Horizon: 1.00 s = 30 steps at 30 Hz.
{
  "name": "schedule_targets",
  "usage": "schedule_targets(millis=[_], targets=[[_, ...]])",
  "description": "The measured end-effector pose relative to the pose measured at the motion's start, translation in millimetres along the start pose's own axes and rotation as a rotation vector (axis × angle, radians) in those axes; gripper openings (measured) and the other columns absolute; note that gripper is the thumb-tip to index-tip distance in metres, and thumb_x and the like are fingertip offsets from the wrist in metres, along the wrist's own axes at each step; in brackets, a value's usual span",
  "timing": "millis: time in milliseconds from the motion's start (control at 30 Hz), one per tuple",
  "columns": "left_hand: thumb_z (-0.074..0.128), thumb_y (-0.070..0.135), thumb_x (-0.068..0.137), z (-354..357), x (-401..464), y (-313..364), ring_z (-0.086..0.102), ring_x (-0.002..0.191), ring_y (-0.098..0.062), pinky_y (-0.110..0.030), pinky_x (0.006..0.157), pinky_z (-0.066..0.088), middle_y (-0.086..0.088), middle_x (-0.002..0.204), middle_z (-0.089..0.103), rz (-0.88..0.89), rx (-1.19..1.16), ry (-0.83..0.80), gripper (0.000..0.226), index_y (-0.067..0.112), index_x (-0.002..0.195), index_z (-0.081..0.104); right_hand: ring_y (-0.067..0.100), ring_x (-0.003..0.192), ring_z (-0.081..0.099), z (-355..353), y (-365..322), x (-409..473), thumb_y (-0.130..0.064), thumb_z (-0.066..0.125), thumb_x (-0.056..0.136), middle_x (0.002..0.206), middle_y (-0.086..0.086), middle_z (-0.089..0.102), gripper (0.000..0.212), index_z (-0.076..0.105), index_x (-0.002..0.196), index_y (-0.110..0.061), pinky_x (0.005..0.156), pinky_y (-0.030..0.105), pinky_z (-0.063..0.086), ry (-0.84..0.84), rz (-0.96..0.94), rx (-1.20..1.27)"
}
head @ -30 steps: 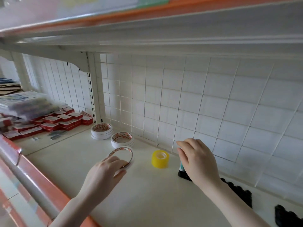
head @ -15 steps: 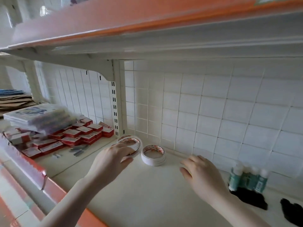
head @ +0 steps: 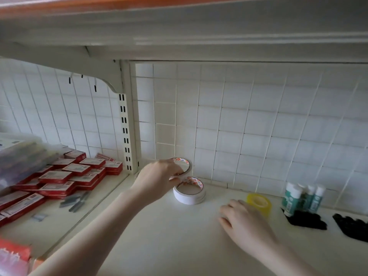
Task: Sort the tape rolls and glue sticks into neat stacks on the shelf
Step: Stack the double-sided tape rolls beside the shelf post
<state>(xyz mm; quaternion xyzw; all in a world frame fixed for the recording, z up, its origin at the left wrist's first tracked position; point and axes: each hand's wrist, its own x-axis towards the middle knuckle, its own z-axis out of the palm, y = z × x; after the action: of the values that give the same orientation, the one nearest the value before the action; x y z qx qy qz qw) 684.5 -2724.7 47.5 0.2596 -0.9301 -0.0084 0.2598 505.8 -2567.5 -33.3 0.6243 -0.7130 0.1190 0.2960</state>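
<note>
Left hand (head: 159, 177): a white tape roll (head: 184, 165) is held up, tilted, pinched at its rim by the fingers, close to the tiled back wall (head: 258, 126) and just above a second white roll. Second roll (head: 189, 191): lies flat on the cream shelf (head: 169, 236), directly below and in front of the held one; whether the two touch cannot be told.

Right hand (head: 246, 223): fingers relaxed and spread, nothing held, palm down low over the shelf. A yellow tape roll (head: 259, 203) is seen just beyond its fingertips; contact cannot be told.

Glue sticks (head: 302, 197): a cluster with white caps and green labels is standing upright near the wall, right of the yellow roll. Black items (head: 306, 220) lie in front of them; too dark to identify.

Left bay, past the slotted upright (head: 126, 134): red boxes (head: 67, 176) are stacked in rows, loose staples (head: 76, 200) in front.
</note>
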Motion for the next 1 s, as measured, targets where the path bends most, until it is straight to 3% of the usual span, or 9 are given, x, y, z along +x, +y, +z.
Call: schedule_targets(millis=[100, 367, 500, 767, 1000], targets=[[0.057, 0.027, 0.088, 11.6, 8.0, 3.6, 0.057, 0.09, -0.021, -0.033, 0.071, 0.047, 0.005, 0.099, 0.06, 0.025, -0.032, -0.045, 0.016, 0.026, 0.101, 0.066, 0.01, 0.048, 0.052, 0.1, 2.8, -7.9, -0.027, 0.087, 0.043, 0.05, -0.005, 0.047, 0.036, 0.052, 0.047, -0.025, 0.039, 0.018, 0.034, -0.029, 0.05, 0.007], [0.055, 0.034, 0.09, 35.1, 15.1, 8.2, 0.056, 0.086, -0.018, -0.029, 0.063, 0.04, 0.008, 0.097, 0.059, 0.07, -0.026, -0.129, 0.016, 0.03, 0.101, 0.066, 0.01, 0.065, 0.058, 0.6, 6.0, -16.5, -0.035, 0.071, 0.07, 0.066, -0.007, 0.056, 0.013, 0.063, 0.062, -0.029, 0.049, 0.024, 0.044, -0.066, 0.16, 0.052], [0.055, 0.033, 0.088, 45.4, 15.9, 4.1, 0.054, 0.082, -0.022, -0.031, 0.058, 0.038, 0.002, 0.088, 0.06, 0.088, -0.001, -0.152, 0.016, 0.019, 0.092, 0.063, 0.006, 0.052, 0.054, -1.9, 3.7, -16.7, -0.035, 0.088, 0.047, 0.054, -0.007, 0.052, 0.031, 0.057, 0.051, -0.032, 0.039, 0.019, 0.038, -0.079, 0.175, 0.011], [0.057, 0.035, 0.087, 50.5, 18.9, 4.6, 0.053, 0.078, -0.025, -0.032, 0.059, 0.037, -0.004, 0.084, 0.06, 0.095, 0.019, -0.209, 0.02, 0.015, 0.088, 0.061, 0.008, 0.053, 0.054, 7.8, 7.1, -19.7, -0.033, 0.079, 0.055, 0.055, -0.006, 0.051, 0.023, 0.057, 0.052, -0.031, 0.039, 0.021, 0.039, -0.019, 0.157, 0.019], [0.052, 0.039, 0.081, 52.1, 22.1, -2.2, 0.055, 0.082, -0.025, -0.033, 0.062, 0.041, -0.003, 0.087, 0.063, 0.14, 0.009, -0.241, 0.026, 0.016, 0.09, 0.061, 0.006, 0.053, 0.054, 8.4, 8.8, -20.2, -0.031, 0.088, 0.048, 0.055, -0.008, 0.051, 0.03, 0.058, 0.052, -0.032, 0.038, 0.019, 0.036, -0.018, 0.162, 0.036]])
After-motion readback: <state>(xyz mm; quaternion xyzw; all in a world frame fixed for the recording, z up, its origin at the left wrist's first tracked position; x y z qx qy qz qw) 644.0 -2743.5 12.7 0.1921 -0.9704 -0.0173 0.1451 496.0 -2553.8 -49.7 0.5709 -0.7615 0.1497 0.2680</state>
